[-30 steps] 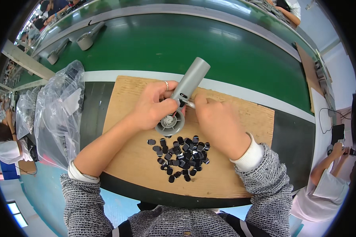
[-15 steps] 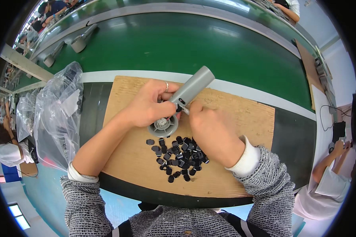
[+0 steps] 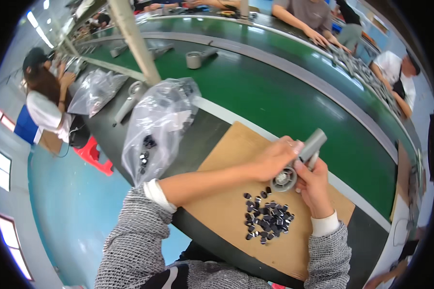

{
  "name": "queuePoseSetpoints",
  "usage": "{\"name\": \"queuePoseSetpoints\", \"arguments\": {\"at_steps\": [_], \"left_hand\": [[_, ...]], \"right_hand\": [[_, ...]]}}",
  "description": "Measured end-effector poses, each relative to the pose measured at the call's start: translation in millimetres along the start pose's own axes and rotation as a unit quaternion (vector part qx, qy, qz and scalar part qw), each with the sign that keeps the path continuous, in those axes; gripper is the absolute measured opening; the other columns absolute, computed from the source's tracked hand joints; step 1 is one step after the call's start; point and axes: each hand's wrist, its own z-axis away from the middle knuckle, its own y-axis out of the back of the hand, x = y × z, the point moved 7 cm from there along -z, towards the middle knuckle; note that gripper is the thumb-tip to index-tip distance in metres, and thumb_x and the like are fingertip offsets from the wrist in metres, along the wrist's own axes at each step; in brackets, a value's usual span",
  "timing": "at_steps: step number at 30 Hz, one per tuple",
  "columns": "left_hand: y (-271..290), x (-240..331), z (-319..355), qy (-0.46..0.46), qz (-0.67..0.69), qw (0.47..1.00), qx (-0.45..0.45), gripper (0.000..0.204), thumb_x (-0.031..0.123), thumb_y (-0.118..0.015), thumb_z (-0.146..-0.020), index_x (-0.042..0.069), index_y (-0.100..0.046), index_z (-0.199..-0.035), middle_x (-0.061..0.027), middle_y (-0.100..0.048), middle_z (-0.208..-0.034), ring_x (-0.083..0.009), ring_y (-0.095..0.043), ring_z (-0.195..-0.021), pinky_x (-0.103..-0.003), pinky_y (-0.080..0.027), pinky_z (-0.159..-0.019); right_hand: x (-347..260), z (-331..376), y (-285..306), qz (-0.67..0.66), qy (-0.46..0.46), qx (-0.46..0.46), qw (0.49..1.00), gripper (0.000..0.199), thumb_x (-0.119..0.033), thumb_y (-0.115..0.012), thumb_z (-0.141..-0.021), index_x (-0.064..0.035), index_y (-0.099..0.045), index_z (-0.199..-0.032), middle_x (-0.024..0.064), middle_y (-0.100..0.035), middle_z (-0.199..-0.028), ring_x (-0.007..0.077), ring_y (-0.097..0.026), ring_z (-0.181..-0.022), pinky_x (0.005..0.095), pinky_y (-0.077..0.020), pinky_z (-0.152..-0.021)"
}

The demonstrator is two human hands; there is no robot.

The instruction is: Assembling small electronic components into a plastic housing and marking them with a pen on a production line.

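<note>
A grey tube-shaped plastic housing point(image 3: 313, 145) with a round, finned open end point(image 3: 284, 178) is held up over the far right part of the cardboard. My right hand point(image 3: 315, 183) grips it from the right, thumb in front and fingers behind. My left hand point(image 3: 273, 161) reaches across from the left, its fingers closed on the tube's upper left side; the fingertips are partly blurred. Just below the housing lies a loose pile of small black plastic pieces point(image 3: 270, 219) with shiny faces.
A brown cardboard sheet point(image 3: 222, 192) covers the dark bench. On its left lies a clear plastic bag point(image 3: 161, 125) with black pieces inside. Beyond runs a green conveyor belt point(image 3: 255, 91) carrying a grey housing point(image 3: 195, 59). A post point(image 3: 136, 41) stands at the far left; co-workers sit around.
My view has swung to the left, showing more bag and bench. My right hand has moved from the tube's side to a grip around the housing; my left hand stays on it.
</note>
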Motion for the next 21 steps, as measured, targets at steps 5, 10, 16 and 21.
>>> {"name": "queuePoseSetpoints", "arguments": {"at_steps": [5, 10, 16, 21], "left_hand": [[10.1, 39.0, 9.8, -0.080, -0.136, 0.987, 0.003, 0.045, 0.034, -0.041, -0.100, -0.001, -0.056, -0.126, -0.0152, -0.053, -0.108, -0.0261, -0.053, -0.105, -0.036, -0.043, -0.094], [24.1, 43.2, -7.2, -0.191, -0.315, 0.911, 0.184, 0.043, 0.030, -0.045, -0.097, 0.000, -0.054, -0.127, -0.0176, -0.054, -0.107, -0.0314, -0.056, -0.098, -0.042, -0.045, -0.088], [79.4, 144.9, -7.6, -0.161, 0.377, 0.904, 0.122, 0.058, 0.054, -0.033, -0.099, 0.003, -0.057, -0.110, -0.0080, -0.062, -0.086, -0.0194, -0.061, -0.080, -0.031, -0.045, -0.072], [90.9, 196.0, 11.1, -0.261, 0.454, 0.852, 0.023, 0.062, 0.059, -0.032, -0.097, 0.003, -0.059, -0.099, -0.0080, -0.060, -0.072, -0.0182, -0.059, -0.066, -0.030, -0.044, -0.063]], "right_hand": [[-0.5, -8.5, -14.1, 0.047, 0.024, 0.018, 0.998, 0.014, -0.012, -0.063, -0.092, -0.0024, -0.057, -0.099, -0.0042, -0.052, -0.067, 0.0007, -0.037, -0.044, 0.0183, -0.0233, -0.038], [1.6, -47.8, 20.2, 0.021, -0.005, 0.020, 1.000, 0.012, -0.017, -0.062, -0.093, -0.0057, -0.059, -0.095, -0.0031, -0.056, -0.070, 0.0033, -0.042, -0.046, 0.0191, -0.0291, -0.039], [7.5, -154.2, 114.6, 0.006, -0.143, -0.004, 0.990, 0.022, -0.027, -0.063, -0.092, -0.0057, -0.063, -0.089, 0.0002, -0.058, -0.071, 0.0074, -0.048, -0.049, 0.0219, -0.0372, -0.043], [-57.9, -149.1, 141.4, 0.581, 0.165, 0.288, 0.743, 0.024, -0.028, -0.064, -0.091, -0.0041, -0.061, -0.088, 0.0078, -0.064, -0.074, 0.0090, -0.043, -0.043, 0.0264, -0.0305, -0.037]]}}
